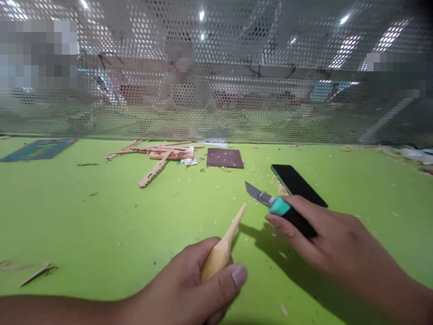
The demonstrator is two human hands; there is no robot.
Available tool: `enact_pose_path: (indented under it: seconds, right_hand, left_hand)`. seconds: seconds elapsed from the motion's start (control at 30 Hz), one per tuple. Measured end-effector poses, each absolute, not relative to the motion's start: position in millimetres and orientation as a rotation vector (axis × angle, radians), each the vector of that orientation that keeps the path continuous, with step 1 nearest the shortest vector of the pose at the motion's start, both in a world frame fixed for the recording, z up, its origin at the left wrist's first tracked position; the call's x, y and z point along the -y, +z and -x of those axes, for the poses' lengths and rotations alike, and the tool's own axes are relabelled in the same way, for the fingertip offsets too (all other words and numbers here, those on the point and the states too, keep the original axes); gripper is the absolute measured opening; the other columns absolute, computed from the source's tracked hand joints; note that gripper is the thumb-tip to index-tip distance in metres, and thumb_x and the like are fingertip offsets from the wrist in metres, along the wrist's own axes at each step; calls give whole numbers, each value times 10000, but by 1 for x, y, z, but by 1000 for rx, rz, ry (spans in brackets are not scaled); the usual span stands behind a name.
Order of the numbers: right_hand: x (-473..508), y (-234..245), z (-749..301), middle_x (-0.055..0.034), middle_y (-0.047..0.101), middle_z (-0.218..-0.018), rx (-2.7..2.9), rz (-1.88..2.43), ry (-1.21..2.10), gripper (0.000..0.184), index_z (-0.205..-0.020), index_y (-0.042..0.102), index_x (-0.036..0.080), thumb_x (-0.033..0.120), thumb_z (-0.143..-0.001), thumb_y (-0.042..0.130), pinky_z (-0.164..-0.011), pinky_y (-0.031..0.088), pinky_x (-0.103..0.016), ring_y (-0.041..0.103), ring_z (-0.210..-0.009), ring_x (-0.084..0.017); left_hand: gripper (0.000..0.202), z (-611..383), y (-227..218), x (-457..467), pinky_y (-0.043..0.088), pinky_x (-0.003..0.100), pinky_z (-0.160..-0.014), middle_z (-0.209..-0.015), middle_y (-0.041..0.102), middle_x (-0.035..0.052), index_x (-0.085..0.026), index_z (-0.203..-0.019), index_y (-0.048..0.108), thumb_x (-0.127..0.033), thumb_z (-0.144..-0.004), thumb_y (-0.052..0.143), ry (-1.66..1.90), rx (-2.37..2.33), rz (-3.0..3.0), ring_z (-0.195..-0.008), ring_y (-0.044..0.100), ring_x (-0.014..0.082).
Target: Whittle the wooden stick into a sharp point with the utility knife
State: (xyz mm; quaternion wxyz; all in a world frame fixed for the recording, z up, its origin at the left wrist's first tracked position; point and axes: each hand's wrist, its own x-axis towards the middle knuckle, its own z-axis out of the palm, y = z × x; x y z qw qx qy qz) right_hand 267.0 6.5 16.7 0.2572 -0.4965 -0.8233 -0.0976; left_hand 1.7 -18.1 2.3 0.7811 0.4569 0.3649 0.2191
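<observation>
My left hand (pixel 189 284) is closed around the thick end of a pale wooden stick (pixel 226 243) carved to a sharp tip, which points up and away over the green tabletop (pixel 101 216). To its right, my right hand (pixel 324 239) grips a utility knife (pixel 274 205) with a teal collar and black handle. Its bare blade juts toward the upper left, a short way from the stick's tip and not touching it.
A black phone (pixel 297 185) lies flat just behind the knife. A brown square of sandpaper (pixel 225 158) and a heap of wooden sticks (pixel 158 155) sit farther back. Wood shavings dot the table. A perforated metal screen (pixel 216 90) walls off the far edge.
</observation>
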Motion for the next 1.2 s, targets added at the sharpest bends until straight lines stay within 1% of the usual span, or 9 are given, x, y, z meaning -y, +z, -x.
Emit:
enact_pose_path:
  seconds: [0.1, 0.23, 0.33, 0.7, 0.73, 0.93, 1.0, 1.13, 1.2]
  right_hand:
    - [-7, 17, -267, 23, 689, -607, 2230, 1351, -255, 412, -1014, 680, 243, 568, -1138, 459, -435, 425, -296, 666, -437, -200]
    - [-7, 12, -267, -3, 741, -683, 2212, 1382, -264, 396, -1088, 690, 248, 570, -1131, 463, -457, 432, -311, 679, -466, -213]
    - [-8, 13, -266, -5, 725, -670, 2247, 1363, -266, 424, -1088, 673, 222, 561, -1145, 425, -443, 442, -318, 668, -443, -212]
    - [-6, 11, -269, -16, 763, -753, 2266, 1352, -282, 342, -1119, 654, 241, 513, -1149, 449, -484, 466, -341, 715, -518, -236]
    - [-6, 12, -268, -13, 762, -752, 2275, 1343, -294, 339, -1116, 651, 240, 507, -1152, 446, -486, 472, -337, 719, -520, -234]
    - [-8, 17, -264, -3, 737, -694, 2273, 1291, -363, 444, -1050, 653, 219, 545, -1169, 376, -445, 458, -320, 687, -455, -204]
    - [-8, 17, -264, 5, 727, -679, 2270, 1279, -352, 455, -1049, 652, 221, 554, -1170, 368, -442, 457, -311, 683, -449, -195]
    - [-7, 15, -264, 23, 721, -672, 2280, 1297, -304, 422, -1077, 650, 229, 560, -1162, 403, -435, 455, -305, 679, -444, -189]
    - [-6, 14, -263, 16, 730, -683, 2286, 1304, -295, 432, -1073, 651, 230, 568, -1161, 397, -437, 458, -315, 688, -457, -200]
  left_hand:
    - [537, -2, 1, 17, 272, 209, -489, -675, 453, -87, -217, -966, 542, -677, -894, 810, 504, -804, -992, -559, 353, 81]
    - [468, -1, -6, 21, 237, 247, -508, -740, 453, -75, -241, -947, 488, -674, -1016, 652, 535, -680, -844, -545, 305, 75]
    - [440, 1, -9, 24, 211, 264, -501, -744, 451, -70, -235, -936, 491, -647, -1070, 567, 516, -664, -808, -539, 295, 74]
    - [515, 1, -8, 17, 311, 270, -603, -809, 453, -46, -218, -1047, 519, -728, -1021, 587, 456, -718, -1034, -673, 381, 110]
    - [523, 2, -6, 16, 324, 268, -618, -821, 465, -41, -215, -1058, 521, -725, -1003, 626, 439, -730, -1077, -692, 398, 113]
    - [503, 3, 3, 17, 311, 255, -613, -771, 446, -62, -207, -996, 531, -683, -984, 694, 475, -774, -1170, -665, 372, 100]
    - [501, 3, 7, 17, 304, 256, -613, -781, 440, -65, -209, -1019, 529, -682, -988, 688, 483, -781, -1168, -669, 365, 99]
    - [563, 4, 17, 16, 278, 270, -603, -792, 414, -76, -217, -1230, 512, -719, -1004, 631, 441, -769, -1148, -659, 337, 103]
    - [582, 6, 19, 16, 272, 278, -607, -798, 406, -74, -224, -1281, 504, -727, -1008, 614, 431, -779, -1156, -666, 330, 109]
